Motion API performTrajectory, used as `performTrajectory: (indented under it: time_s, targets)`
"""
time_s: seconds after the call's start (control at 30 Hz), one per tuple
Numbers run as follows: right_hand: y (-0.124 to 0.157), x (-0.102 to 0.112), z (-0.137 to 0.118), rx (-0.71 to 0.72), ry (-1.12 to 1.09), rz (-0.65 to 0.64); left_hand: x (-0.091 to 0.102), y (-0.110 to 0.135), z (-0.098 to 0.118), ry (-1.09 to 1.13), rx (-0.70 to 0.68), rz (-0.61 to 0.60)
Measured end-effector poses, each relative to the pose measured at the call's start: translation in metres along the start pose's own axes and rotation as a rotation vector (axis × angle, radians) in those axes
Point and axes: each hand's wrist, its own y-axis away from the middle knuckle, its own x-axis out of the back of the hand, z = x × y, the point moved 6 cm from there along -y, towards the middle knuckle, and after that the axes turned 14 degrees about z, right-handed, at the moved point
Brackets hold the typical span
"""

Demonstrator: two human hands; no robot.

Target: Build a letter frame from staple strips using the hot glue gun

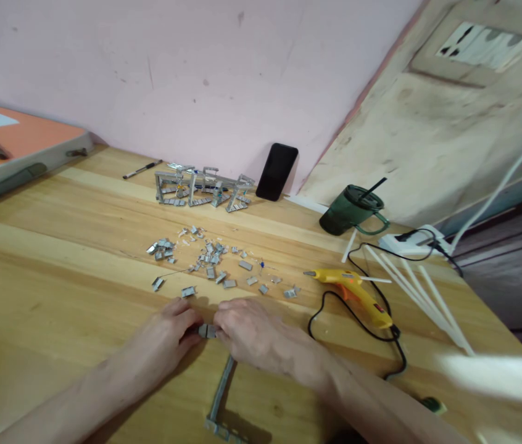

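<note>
My left hand and my right hand meet over a wooden table, fingers curled and pinched together on a small grey metal piece between them. A grey strip of joined metal pieces runs from under my right hand toward me and ends in a short crosspiece near the bottom edge. Just beyond my hands lie several loose grey metal pieces, scattered across the table.
A structure built of grey metal pieces stands near the pink wall, beside a black phone and a pen. To the right lie a yellow glue gun with black cord, white glue sticks, a green mug and a power strip.
</note>
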Motion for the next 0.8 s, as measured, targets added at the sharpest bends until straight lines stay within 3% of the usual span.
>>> performTrajectory:
  time_s: [0.4, 0.6, 0.8]
  targets:
    - [-0.001, -0.009, -0.002, 0.172, 0.143, 0.003, -0.001, -0.004, 0.003, 0.01, 0.039, -0.053]
    - [0.001, -0.004, 0.002, 0.135, 0.11, -0.01, 0.002, -0.002, 0.001, 0.021, 0.053, -0.036]
    - [0.013, 0.026, 0.019, 0.007, 0.003, 0.135, 0.0, 0.002, -0.01, 0.124, 0.1, -0.034]
